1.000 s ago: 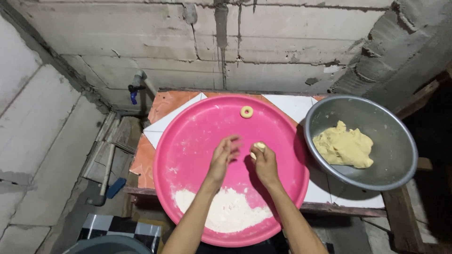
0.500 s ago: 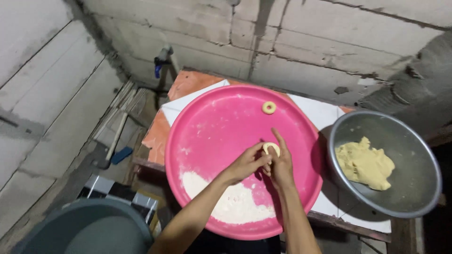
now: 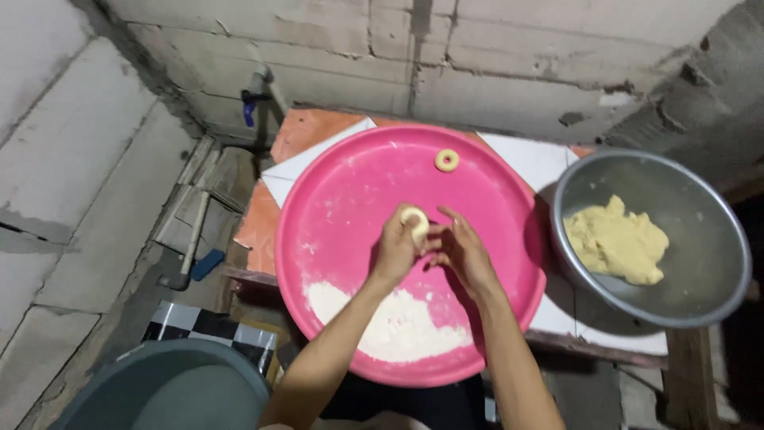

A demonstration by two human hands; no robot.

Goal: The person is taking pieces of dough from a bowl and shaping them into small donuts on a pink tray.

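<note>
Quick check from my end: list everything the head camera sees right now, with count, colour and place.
Round plastic tray: one, pink, centre of table.
Ring-shaped dough piece: one, pale yellow, far side of tray.
Flour heap: one, white, near side of tray.
Round metal bowl: one, silver, right of tray.
Dough mass: one, yellow, inside bowl.
Plastic tub: one, grey-green, lower left.
Small dough piece: one, pale, in left hand.
Left hand: holds the small dough piece.
Right hand: beside it, fingertips at the piece.

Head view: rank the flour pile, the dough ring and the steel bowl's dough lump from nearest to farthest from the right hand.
From the right hand:
1. Flour pile, just below-left, at the pink tray's near edge.
2. Dough ring, straight ahead near the tray's far rim.
3. Dough lump, off to the right in the steel bowl.
</note>
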